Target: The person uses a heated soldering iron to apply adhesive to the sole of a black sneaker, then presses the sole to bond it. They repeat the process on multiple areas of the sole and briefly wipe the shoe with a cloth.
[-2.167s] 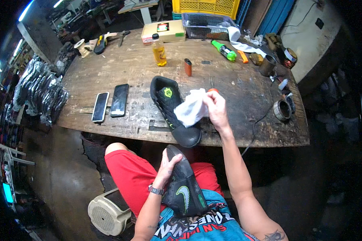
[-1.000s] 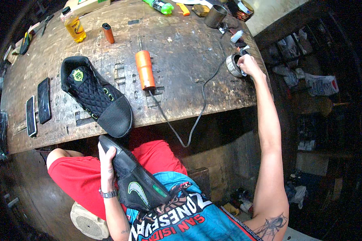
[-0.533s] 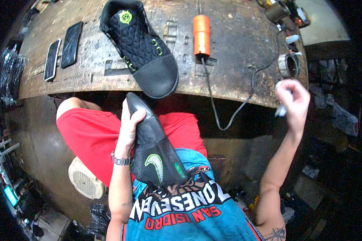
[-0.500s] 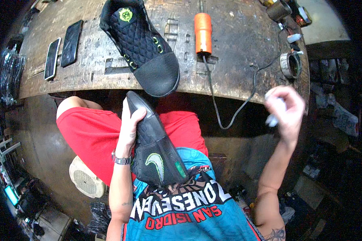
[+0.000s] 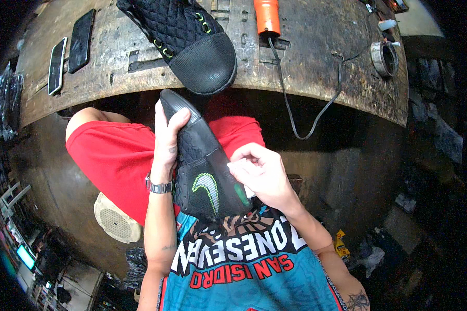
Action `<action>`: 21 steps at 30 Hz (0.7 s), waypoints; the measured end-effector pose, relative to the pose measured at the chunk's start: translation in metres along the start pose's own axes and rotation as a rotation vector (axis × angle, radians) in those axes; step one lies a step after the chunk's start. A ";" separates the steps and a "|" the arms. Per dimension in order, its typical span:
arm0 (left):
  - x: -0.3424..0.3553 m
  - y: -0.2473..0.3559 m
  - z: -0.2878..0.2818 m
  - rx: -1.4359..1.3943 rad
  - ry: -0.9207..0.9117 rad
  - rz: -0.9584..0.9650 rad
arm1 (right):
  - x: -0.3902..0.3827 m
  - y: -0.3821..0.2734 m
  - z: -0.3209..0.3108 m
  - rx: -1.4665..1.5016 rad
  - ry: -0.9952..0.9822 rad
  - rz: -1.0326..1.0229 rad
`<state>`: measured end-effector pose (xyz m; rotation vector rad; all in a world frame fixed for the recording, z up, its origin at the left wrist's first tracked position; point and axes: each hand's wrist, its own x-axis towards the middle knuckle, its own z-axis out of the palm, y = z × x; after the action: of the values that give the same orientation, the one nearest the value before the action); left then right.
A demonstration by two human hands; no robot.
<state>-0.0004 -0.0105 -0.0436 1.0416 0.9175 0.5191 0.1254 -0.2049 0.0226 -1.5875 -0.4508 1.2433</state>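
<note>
My left hand (image 5: 167, 127) grips the toe end of a black shoe (image 5: 206, 193) with a pale, green-edged side emblem, resting across my lap with its sole edge upward. My right hand (image 5: 257, 173) is pinched on a small white piece (image 5: 250, 194), probably cloth, against the sole's edge at the shoe's right side; its fingers partly hide it. The matching black quilted shoe (image 5: 194, 49) lies on the worn wooden table (image 5: 321, 62), toe toward me, just beyond my left hand.
Two phones (image 5: 79, 42) lie at the table's left. An orange cylindrical tool (image 5: 266, 15) has a cord (image 5: 308, 132) hanging over the front edge. A round tin (image 5: 384, 59) sits at the right edge. A plastic stool (image 5: 117, 216) stands below left.
My right hand has left the round tin with the white piece and moved down-left onto the held shoe. The white cloth was over the table shoe earlier. My left hand keeps its grip.
</note>
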 end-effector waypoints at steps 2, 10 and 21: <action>0.001 0.000 0.001 0.001 -0.007 0.009 | 0.000 -0.002 -0.001 -0.027 -0.005 0.031; 0.001 0.005 0.005 0.025 0.020 -0.014 | -0.011 -0.015 0.005 -0.511 0.132 -0.396; 0.003 0.006 0.006 0.012 0.075 -0.039 | 0.027 -0.001 -0.012 -0.126 -0.080 0.141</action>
<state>0.0068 -0.0093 -0.0382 1.0185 1.0058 0.5235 0.1468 -0.1893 0.0095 -1.7039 -0.4822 1.4130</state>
